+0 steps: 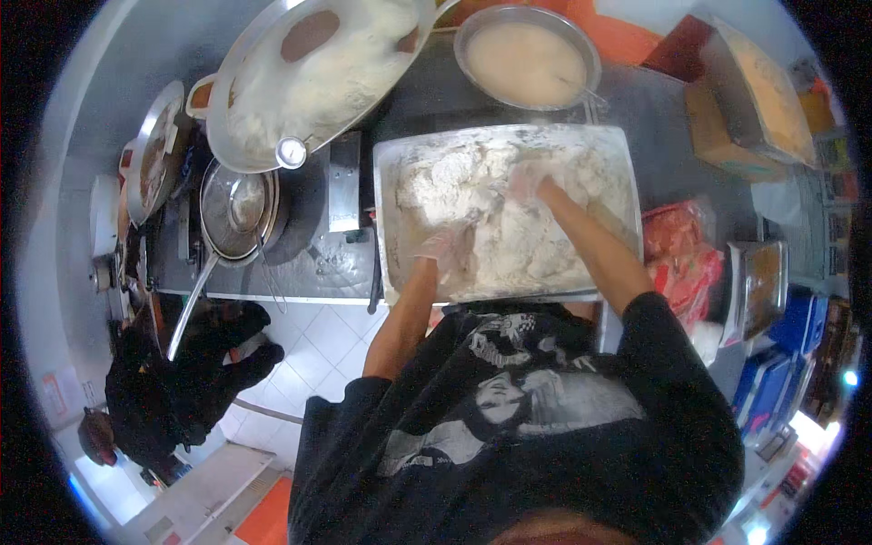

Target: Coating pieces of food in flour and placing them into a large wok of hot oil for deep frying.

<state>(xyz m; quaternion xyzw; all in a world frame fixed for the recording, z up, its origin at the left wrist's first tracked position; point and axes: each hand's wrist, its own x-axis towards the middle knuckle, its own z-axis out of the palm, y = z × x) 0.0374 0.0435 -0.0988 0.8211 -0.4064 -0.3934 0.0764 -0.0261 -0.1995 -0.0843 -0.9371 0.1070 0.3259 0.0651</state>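
Note:
A large rectangular metal tray (383, 231) lies before me, filled with white flour and lumpy flour-coated pieces (449, 174). Inside its near left part, my left hand (441, 246) touches the flour, with the fingertips partly hidden. My right hand (527, 181) is farther back, right of the middle, among the coated pieces. Both hands seem to wear thin clear gloves. Blur and flour hide whether either hand grips a piece.
Behind the tray stands a metal bowl (524, 65) of pale liquid with a utensil. A big pan (327, 88) of foamy liquid carries a dial thermometer (291, 152). Left are strainers (235, 211); right, red plastic-wrapped packages (681, 259). Another person (184, 388) is at lower left.

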